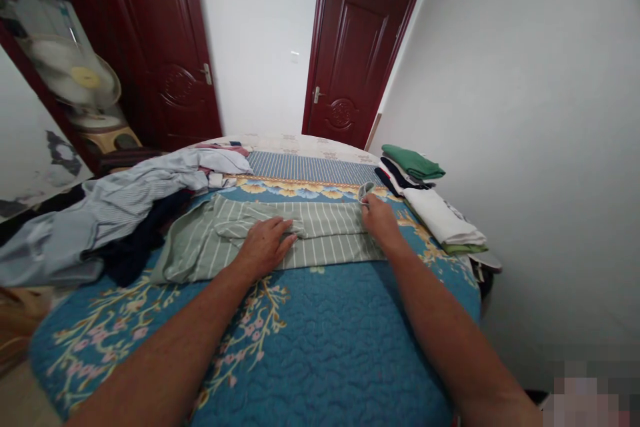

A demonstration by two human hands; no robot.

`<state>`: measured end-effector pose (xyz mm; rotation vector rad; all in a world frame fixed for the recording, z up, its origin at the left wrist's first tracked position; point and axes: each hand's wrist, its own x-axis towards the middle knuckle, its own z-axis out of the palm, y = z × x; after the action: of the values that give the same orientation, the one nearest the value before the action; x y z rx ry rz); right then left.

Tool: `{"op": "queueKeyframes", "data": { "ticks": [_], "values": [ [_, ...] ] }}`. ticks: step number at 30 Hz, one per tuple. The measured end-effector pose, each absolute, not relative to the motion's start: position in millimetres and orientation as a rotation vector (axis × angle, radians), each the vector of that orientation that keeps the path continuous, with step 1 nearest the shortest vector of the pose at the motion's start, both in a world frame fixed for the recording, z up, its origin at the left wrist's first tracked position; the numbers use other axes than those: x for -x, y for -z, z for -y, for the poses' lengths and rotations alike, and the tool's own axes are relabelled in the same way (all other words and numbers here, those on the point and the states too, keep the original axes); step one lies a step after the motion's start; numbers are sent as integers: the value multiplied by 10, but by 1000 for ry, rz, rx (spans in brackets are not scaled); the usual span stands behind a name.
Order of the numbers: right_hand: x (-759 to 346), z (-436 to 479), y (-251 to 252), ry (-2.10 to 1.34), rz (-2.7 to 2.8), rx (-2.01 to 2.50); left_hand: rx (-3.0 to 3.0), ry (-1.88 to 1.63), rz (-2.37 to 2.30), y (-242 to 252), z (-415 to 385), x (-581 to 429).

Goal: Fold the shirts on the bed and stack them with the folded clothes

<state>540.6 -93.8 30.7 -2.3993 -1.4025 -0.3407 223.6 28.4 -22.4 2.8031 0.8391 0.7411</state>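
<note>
A green garment with thin white stripes (320, 230) lies spread across the blue quilted bedspread (330, 333). My left hand (265, 243) rests flat on its middle, fingers stretched out over a fold. At the garment's right end my right hand (379, 219) has its fingers curled and pinched on the edge of the cloth, near a small loop of fabric.
A heap of unfolded clothes (115, 207), striped and dark, lies at the left of the bed. Folded clothes (430, 200), green, dark and white, are stacked along the right edge by the wall. Two dark red doors (350, 60) and a fan (75, 73) stand beyond.
</note>
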Motion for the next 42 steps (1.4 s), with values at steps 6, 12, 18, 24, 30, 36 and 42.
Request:
{"op": "queueKeyframes", "data": {
  "ticks": [6, 12, 18, 24, 30, 36, 42],
  "values": [
    [-4647, 634, -148, 189, 1557, 2578, -2834, -660, -862, 244, -285, -2227],
    [-4433, 621, -86, 146, 1640, 2538, -2840, -661, -851, 238, -266, -2217],
    [-4362, 657, -77, 138, 1689, 2524, -2825, -680, -862, 257, -269, -2219],
    [-4266, 688, -100, 81, 1716, 2449, -2831, -651, -847, 257, -278, -2217],
    [-4445, 870, -141, -369, 1771, 1840, -2831, -655, -854, 229, -274, -2207],
    [-5113, 1022, -206, 25, 1460, 1881, -2802, -781, -727, 150, -207, -2222],
    [-4946, 993, 20, 109, 1945, 2100, -2869, -742, -376, 160, 51, -2406]
  ]
}}
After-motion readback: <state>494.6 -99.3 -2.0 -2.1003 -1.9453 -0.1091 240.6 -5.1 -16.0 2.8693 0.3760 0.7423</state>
